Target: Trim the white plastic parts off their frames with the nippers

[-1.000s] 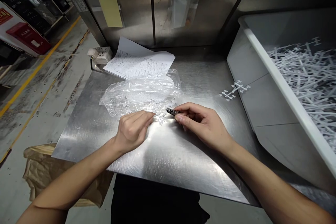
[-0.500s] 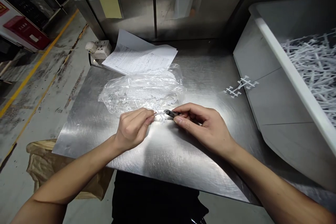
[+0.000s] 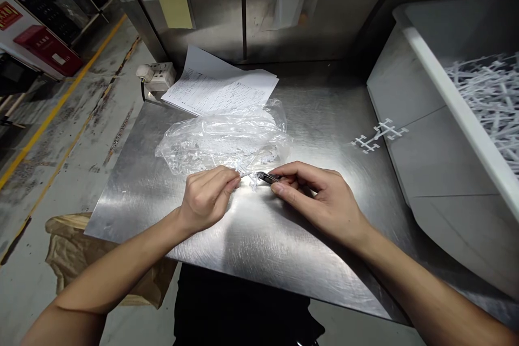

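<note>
Pinched in the fingertips of my left hand (image 3: 208,197) is a small branched white plastic sprue (image 3: 253,179). Between thumb and fingers, my right hand (image 3: 320,197) grips a small dark metal nail clipper (image 3: 268,177). The clipper's jaws are at the sprue's branches; whether they touch is too small to tell. Just behind both hands lies a clear plastic bag (image 3: 223,138) with small white pieces in it. A second white sprue (image 3: 379,135) lies to the right, by the bin's side.
A large grey bin (image 3: 430,162) heaped with white sprues (image 3: 492,97) stands on the right of the metal table (image 3: 259,248). Printed sheets (image 3: 223,84) and a power socket (image 3: 161,75) are at the back. A brown bag (image 3: 77,259) sits below the left edge.
The view has shifted slightly, so the surroundings appear a little further right. The clipper has moved slightly right relative to the sprue. Both hands keep their holds.
</note>
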Motion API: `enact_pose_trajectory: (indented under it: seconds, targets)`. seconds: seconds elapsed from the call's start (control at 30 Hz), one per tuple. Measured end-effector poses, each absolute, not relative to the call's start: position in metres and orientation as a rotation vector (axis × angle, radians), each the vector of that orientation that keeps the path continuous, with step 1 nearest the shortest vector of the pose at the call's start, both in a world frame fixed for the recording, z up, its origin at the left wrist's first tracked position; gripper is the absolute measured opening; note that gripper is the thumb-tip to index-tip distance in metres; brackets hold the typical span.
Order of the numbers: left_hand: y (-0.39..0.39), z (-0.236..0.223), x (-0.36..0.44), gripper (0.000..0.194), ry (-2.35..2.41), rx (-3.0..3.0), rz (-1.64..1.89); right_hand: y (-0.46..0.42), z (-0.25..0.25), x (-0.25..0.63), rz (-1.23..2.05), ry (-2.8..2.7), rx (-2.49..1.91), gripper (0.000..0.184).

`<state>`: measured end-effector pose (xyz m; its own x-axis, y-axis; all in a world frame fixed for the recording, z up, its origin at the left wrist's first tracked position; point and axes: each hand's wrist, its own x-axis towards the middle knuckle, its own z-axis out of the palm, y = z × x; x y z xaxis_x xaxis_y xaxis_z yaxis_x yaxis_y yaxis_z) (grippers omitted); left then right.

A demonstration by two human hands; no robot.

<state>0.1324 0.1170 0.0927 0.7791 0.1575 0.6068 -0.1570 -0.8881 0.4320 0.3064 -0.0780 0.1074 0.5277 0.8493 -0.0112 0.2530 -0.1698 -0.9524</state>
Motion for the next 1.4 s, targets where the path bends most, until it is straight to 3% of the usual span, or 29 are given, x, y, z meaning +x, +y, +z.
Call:
enact_pose_trajectory:
  seconds: [1.13,1.4]
  targets:
    - [0.1152,0.0959,0.1330,0.019,-0.075,2.551,0.930,-0.0777,0.1062,0.3065,0.612,-1.009,-1.701,0.015]
    - [0.1154,0.0906,0.1310,0.015,0.049,2.473,0.739,-0.0752,0.1006,0.3070,0.794,-0.919,-1.765,0.025]
